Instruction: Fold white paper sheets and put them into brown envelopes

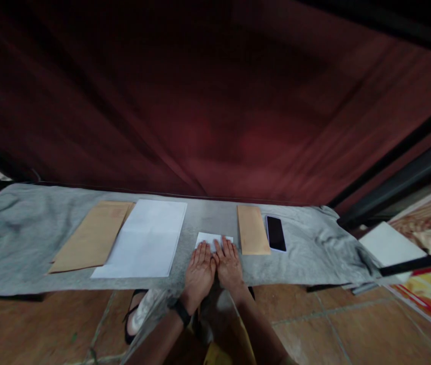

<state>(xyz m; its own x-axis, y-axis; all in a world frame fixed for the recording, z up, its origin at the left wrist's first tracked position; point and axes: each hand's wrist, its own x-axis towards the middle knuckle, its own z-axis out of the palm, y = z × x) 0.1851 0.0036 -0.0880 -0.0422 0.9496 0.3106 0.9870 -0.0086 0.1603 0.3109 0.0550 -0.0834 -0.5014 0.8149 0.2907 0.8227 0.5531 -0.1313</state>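
Fingers [205,249] of both hands lie flat and outstretched, pressing down on a small white folded paper [212,238], clasping nothing. Left hand [199,271] and right hand [229,266] sit side by side, thumbs touching, equally near it. The paper lies directly under and just beyond the fingertips, long axis running left to right; its near half is hidden by the hands. Grey-clothed surface [18,238] beneath. Just right: brown envelope [252,229], then dark phone [276,233]. Left: large white sheet [145,238] overlapping a larger brown envelope [92,235]. Red curtain [215,101] behind, blurred.
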